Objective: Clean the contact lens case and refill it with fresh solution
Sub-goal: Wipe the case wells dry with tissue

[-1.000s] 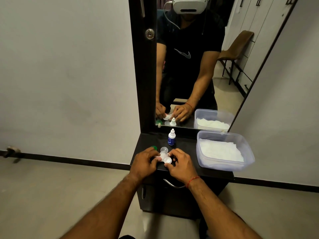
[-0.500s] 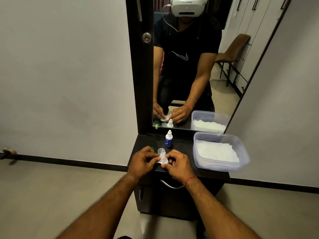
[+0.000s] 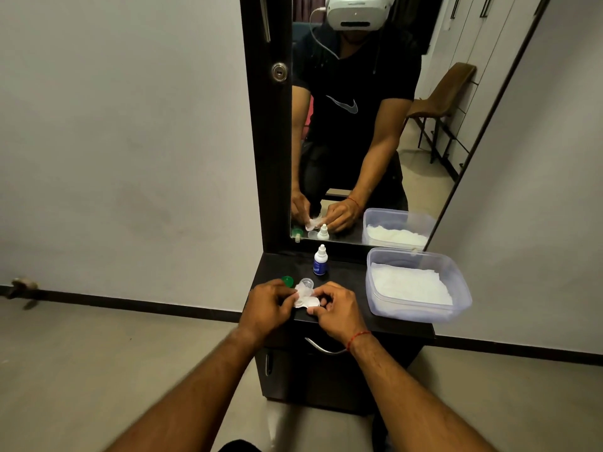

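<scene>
A white contact lens case (image 3: pixel 308 301) sits between my two hands above the black dresser top (image 3: pixel 346 282). My right hand (image 3: pixel 336 309) pinches its right end. My left hand (image 3: pixel 269 303) presses a small white tissue (image 3: pixel 301 291) onto the case's left well. A clear cap (image 3: pixel 307 283) lies just behind the case, and a green cap (image 3: pixel 287 280) lies behind my left hand. A small solution bottle (image 3: pixel 320 260) with a blue label and white nozzle stands upright further back. The mirror repeats the hands and tissue.
A clear plastic tub (image 3: pixel 456 290) lined with white tissues fills the right side of the dresser top. The mirror (image 3: pixel 359 141) rises directly behind the bottle. A metal drawer handle (image 3: pixel 321 349) sits below the front edge, and the floor lies on both sides.
The head view has shifted a little. My hands stay on the case, and the left hand's tissue has worked over the left well.
</scene>
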